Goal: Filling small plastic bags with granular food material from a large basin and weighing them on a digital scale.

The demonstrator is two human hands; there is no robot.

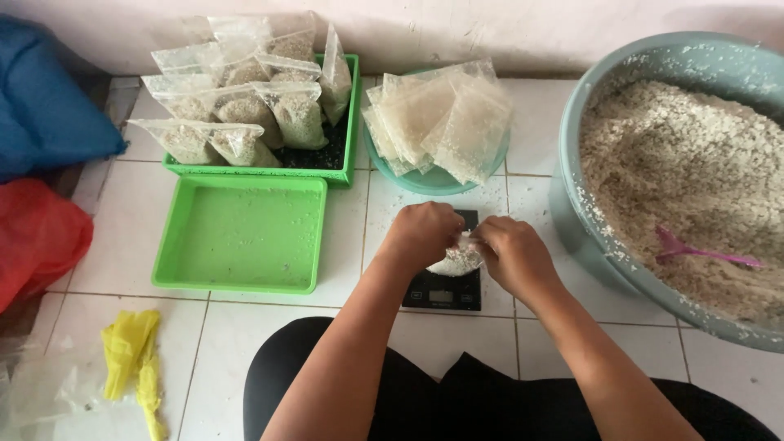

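Both hands meet over a small clear bag [459, 258] of pale grain: left hand [422, 234] has fingers curled and clamped on the bag's top at its left side, right hand [508, 255] pinches the same top from the right, fingertips touching the plastic; thumbs mostly hidden, so exact pinch pts can't be told. Bag sits on a black scale [446, 287], directly under the fingers, its display toward the person. Just beyond the fingers, a teal bowl [425, 181] w/ a fan of empty clear bags [441, 122] stacked in it. Right of the right hand, near but not touching, a big grey-green tub [588, 237] full of the same pale grain, w/ a pink scoop [702, 251] lying on the grain. Left of the left hand, a green tray [241, 234] w/ only a few crumbs in it; beyond that, a second green tray [347, 143] packed w/ filled bags [245, 110], standing and leaning. Farther left, well apart: blue bag [45, 106], red bag [37, 237]. Near the person's left knee, a crumpled yellow plastic [135, 359] on the white tile floor [122, 237]. Dark trousers [425, 392] below the forearms.
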